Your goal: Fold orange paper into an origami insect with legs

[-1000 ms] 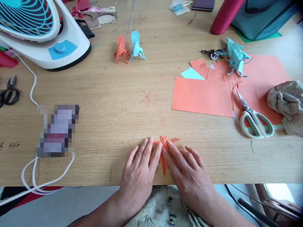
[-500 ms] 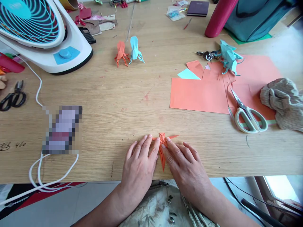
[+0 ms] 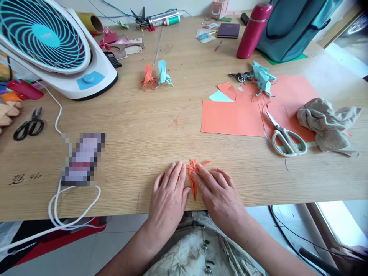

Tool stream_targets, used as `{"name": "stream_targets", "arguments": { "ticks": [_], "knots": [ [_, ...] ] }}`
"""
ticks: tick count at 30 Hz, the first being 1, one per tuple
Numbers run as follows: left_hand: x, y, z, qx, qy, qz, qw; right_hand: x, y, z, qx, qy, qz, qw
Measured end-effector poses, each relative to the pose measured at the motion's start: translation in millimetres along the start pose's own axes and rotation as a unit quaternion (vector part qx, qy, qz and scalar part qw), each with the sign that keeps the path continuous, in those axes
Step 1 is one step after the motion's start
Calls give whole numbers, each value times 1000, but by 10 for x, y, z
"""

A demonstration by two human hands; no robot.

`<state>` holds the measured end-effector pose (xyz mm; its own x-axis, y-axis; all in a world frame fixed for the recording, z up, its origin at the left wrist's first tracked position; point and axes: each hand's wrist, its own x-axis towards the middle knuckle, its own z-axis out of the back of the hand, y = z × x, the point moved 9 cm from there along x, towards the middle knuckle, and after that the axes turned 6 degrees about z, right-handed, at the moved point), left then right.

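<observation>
A folded orange origami figure [image 3: 193, 180] lies flat on the table near its front edge, its long point toward me and thin arms out to the sides. My left hand [image 3: 169, 191] rests palm down to its left, fingers stretched and the index fingertip beside the figure's left arm. My right hand [image 3: 220, 191] presses the figure to the table with thumb and index fingertips, covering part of its right side. The other right fingers are bent loosely on the wood.
Orange sheets [image 3: 230, 119] and white-handled scissors [image 3: 289, 142] lie right, near a crumpled grey cloth [image 3: 327, 119]. Origami figures stand farther back, one orange [image 3: 148, 76], one blue [image 3: 163, 73]. A phone [image 3: 83, 159], white cable [image 3: 99, 195], black-handled snips [image 3: 28, 126] and fan [image 3: 94, 82] are left.
My left fingers have drawn slightly away from the figure, showing more of its left arm. My right fingers stay on it. The view has tilted up, showing more of the table's back.
</observation>
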<state>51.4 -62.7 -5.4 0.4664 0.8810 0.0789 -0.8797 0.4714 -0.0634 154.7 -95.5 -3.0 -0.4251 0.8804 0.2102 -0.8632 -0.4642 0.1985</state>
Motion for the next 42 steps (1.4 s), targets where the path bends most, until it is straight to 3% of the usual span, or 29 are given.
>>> {"name": "stream_targets", "arguments": {
  "ticks": [5,11,16,22,28,36,42],
  "knots": [
    [5,31,-21,-6,-2,-4,1000,11,2,2,5,-9,2,1000],
    [56,80,93,-31,35,-47,998,15,-15,-10,16,-9,1,1000],
    [84,-35,158,-21,28,-76,997,17,-13,2,14,-12,1,1000],
    [79,-19,175,7,1,-45,999,27,11,41,10,-18,9,1000],
    [234,-42,326,-66,-37,-70,995,47,10,103,6,-25,21,999],
    [415,-12,270,-195,-20,-63,978,111,-115,207,56,-23,34,998],
    [521,89,189,-216,55,-11,975,256,-339,238,75,-13,-2,997]
  ]
}}
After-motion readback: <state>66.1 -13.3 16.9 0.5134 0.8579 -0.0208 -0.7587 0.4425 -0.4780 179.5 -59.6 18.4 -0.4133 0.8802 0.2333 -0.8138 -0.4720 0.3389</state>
